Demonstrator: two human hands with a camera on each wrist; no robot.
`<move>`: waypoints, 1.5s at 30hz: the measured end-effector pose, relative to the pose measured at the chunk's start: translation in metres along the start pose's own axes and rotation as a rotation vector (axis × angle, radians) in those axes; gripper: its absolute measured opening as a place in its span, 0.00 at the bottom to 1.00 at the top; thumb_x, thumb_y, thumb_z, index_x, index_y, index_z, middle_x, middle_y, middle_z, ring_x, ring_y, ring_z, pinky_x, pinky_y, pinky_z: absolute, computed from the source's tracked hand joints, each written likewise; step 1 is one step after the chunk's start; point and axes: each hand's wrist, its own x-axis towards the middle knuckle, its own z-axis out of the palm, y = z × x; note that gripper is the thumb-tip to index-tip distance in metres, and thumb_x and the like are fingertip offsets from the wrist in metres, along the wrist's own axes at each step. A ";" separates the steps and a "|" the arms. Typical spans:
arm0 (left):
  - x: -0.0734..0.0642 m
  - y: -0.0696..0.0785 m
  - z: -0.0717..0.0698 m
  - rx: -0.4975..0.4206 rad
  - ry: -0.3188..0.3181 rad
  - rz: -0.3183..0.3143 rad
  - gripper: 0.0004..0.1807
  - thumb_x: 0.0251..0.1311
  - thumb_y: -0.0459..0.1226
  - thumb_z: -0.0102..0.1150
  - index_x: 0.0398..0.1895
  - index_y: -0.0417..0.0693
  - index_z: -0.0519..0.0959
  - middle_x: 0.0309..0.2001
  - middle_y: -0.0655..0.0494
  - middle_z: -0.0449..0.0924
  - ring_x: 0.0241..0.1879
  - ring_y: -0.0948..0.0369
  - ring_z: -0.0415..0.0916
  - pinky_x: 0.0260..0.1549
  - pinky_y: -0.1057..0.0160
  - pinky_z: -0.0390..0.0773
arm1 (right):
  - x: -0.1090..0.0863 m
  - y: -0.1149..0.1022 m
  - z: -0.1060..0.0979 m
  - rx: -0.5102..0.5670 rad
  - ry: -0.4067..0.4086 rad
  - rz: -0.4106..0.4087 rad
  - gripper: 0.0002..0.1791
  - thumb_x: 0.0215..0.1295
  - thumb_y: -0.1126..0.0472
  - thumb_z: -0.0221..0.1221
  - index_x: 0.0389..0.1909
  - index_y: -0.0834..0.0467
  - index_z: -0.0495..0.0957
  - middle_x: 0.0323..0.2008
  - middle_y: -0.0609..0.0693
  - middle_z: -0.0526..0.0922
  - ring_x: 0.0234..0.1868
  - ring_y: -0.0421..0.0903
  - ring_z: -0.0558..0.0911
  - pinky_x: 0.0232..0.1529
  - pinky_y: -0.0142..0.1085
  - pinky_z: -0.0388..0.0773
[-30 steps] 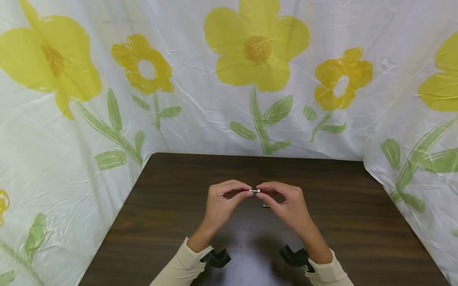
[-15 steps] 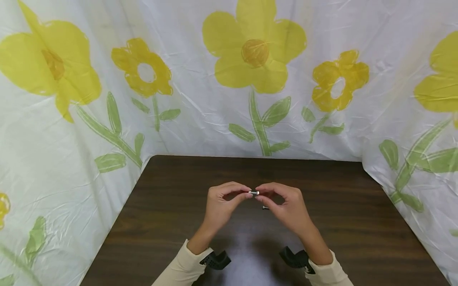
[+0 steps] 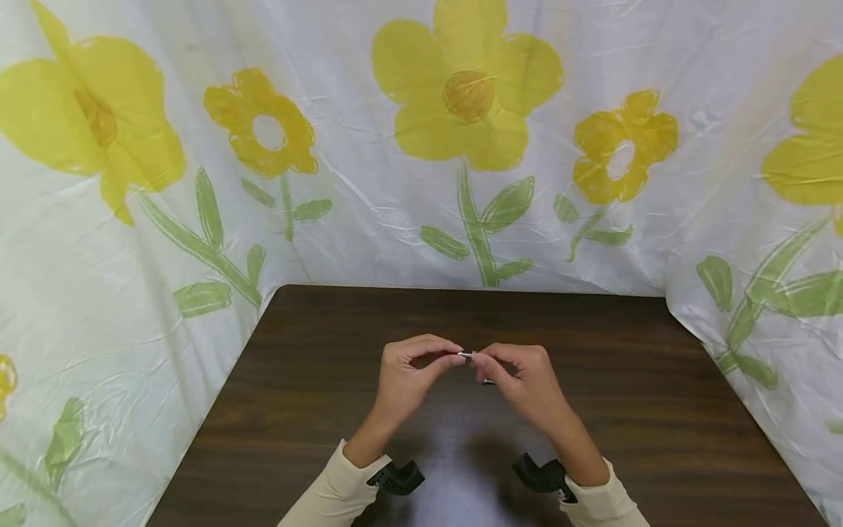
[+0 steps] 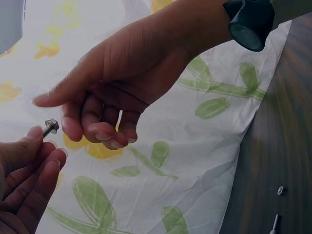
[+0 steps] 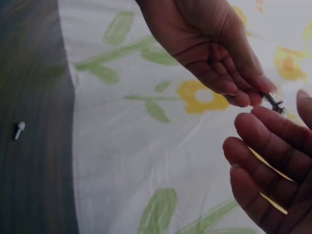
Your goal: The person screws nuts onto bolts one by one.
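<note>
My left hand [image 3: 411, 366] pinches a small metal bolt [image 4: 48, 127] by its shank between thumb and fingers, above the table. A hex-shaped flanged piece sits on the bolt's right end; I cannot tell whether it is the head or a nut. Close around that end is my right hand [image 3: 523, 373]. In the right wrist view its fingers [image 5: 263, 134] are spread and loosely bent, the thumb apart from them, with no grip on the bolt. Partly behind the right hand, a second bolt [image 3: 489, 381] lies on the table.
The dark wooden table [image 3: 296, 410] extends around both hands. In the left wrist view, a small nut-like metal piece [image 4: 281, 190] lies near the loose bolt. A white curtain [image 3: 356, 219] with yellow flowers hangs behind and beside the table.
My right hand's fingers have shifted and drawn slightly in around the bolt's right end, the knuckles a little lower. The left hand keeps its pinch in nearly the same place.
</note>
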 end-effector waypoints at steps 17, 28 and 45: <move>0.006 0.021 0.002 -0.007 0.007 0.000 0.06 0.52 0.19 0.70 0.33 0.30 0.86 0.32 0.42 0.86 0.33 0.60 0.84 0.33 0.54 0.86 | 0.007 0.001 -0.002 0.024 0.111 -0.206 0.23 0.40 0.82 0.74 0.42 0.67 0.84 0.35 0.57 0.87 0.30 0.46 0.85 0.31 0.32 0.83; 0.000 -0.001 0.000 -0.012 -0.003 0.013 0.09 0.52 0.20 0.71 0.35 0.36 0.87 0.33 0.45 0.87 0.33 0.59 0.85 0.35 0.61 0.86 | 0.005 -0.001 -0.002 0.027 0.051 -0.143 0.17 0.53 0.78 0.70 0.43 0.60 0.87 0.37 0.51 0.89 0.32 0.44 0.87 0.34 0.29 0.83; 0.002 0.009 0.003 0.000 -0.018 0.027 0.08 0.49 0.18 0.71 0.33 0.33 0.86 0.31 0.43 0.87 0.31 0.58 0.85 0.32 0.53 0.86 | 0.001 -0.003 0.004 -0.010 0.045 0.004 0.17 0.68 0.74 0.61 0.23 0.52 0.82 0.20 0.42 0.82 0.21 0.37 0.78 0.26 0.29 0.77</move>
